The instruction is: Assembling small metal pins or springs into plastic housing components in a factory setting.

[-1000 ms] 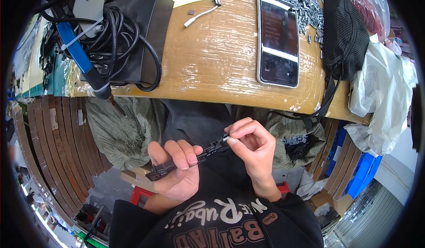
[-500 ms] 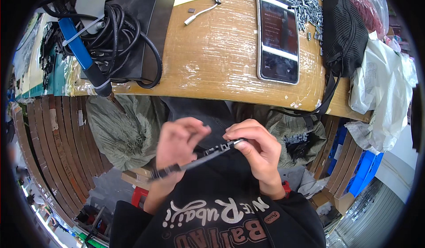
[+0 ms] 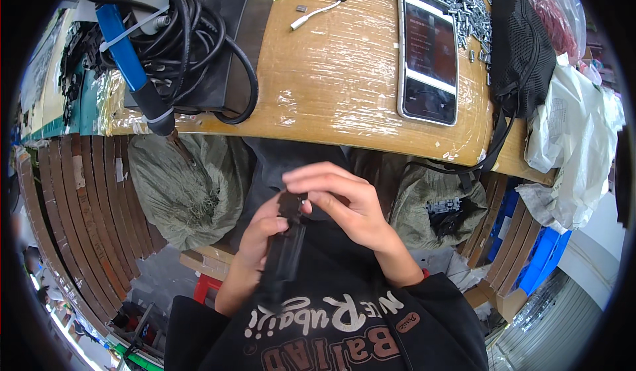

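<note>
Black part (image 3: 283,255) held, phone (image 3: 428,59), cable (image 3: 194,43) (coiled), pouch (image 3: 520,59)

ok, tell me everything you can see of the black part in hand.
The black part is long, narrow and dark; motion blur hides finer features, and plastic or metal is unclear. It points roughly away from the body, above the black top. The left hand grips it toward its far end; the right hand is at that end, contact unclear.

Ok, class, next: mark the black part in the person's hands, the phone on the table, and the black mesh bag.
Black part (image 3: 285,255): head view, on its long body, blurred.
Phone (image 3: 428,56): head view, mid-screen.
Black mesh bag (image 3: 527,53): head view, on its mesh side.
</note>
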Demonstrator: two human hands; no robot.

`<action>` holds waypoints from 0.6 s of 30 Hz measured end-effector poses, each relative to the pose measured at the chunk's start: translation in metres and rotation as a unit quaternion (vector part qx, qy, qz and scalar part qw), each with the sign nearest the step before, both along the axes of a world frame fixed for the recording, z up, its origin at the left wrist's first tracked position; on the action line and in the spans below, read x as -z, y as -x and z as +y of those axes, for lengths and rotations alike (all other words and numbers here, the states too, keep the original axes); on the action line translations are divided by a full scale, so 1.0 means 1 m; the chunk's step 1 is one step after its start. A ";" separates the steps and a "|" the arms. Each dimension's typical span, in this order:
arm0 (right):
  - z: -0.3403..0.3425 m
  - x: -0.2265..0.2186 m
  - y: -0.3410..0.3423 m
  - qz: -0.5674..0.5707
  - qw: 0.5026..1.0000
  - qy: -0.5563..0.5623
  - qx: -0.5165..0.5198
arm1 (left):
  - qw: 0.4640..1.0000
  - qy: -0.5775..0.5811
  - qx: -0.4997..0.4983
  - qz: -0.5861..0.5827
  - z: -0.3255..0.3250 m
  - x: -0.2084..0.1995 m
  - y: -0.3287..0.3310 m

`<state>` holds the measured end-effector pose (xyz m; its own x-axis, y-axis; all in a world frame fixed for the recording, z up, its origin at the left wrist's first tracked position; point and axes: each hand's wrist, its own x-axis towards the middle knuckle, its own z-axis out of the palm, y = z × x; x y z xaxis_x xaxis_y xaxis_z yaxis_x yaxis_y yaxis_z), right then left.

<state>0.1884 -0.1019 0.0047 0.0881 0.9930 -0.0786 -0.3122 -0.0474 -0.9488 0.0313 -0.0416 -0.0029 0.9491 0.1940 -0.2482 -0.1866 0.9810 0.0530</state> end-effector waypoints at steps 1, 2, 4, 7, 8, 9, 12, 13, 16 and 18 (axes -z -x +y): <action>0.003 0.002 0.005 -0.037 0.998 0.001 0.044 | 0.978 -0.127 -0.070 0.153 -0.005 -0.003 -0.006; 0.006 0.005 0.011 -0.075 0.993 0.003 0.088 | 0.911 -0.248 -0.136 0.301 -0.008 -0.005 -0.008; 0.006 0.011 0.018 -0.045 0.994 -0.007 0.097 | 0.884 -0.308 -0.168 0.309 -0.006 -0.005 -0.003; 0.004 0.003 0.019 0.040 0.981 0.182 -0.047 | 0.739 -0.430 -0.262 0.448 0.001 0.006 0.003; 0.004 0.003 0.025 0.082 0.972 0.206 -0.084 | 0.735 -0.426 -0.269 0.454 0.004 0.005 0.003; 0.010 -0.005 0.028 0.095 0.958 0.243 -0.116 | 0.738 -0.409 -0.284 0.456 0.008 0.002 0.003; 0.021 -0.008 0.044 0.094 0.943 0.269 -0.170 | 0.737 -0.384 -0.314 0.459 0.014 0.002 0.006; 0.022 -0.005 0.050 0.166 0.942 0.255 -0.141 | 0.731 -0.389 -0.313 0.465 0.016 0.000 0.006; 0.031 -0.007 0.060 0.246 0.931 0.242 -0.119 | 0.717 -0.397 -0.317 0.477 0.022 -0.001 0.014; 0.037 -0.010 0.063 0.275 0.921 0.249 -0.123 | 0.712 -0.398 -0.321 0.481 0.024 -0.001 0.018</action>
<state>0.1253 -0.0649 0.0143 -0.3236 0.8066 -0.4946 -0.6602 -0.5669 -0.4926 0.0136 -0.0175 -0.0016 0.0665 0.9539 -0.2927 -0.0838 0.2976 0.9510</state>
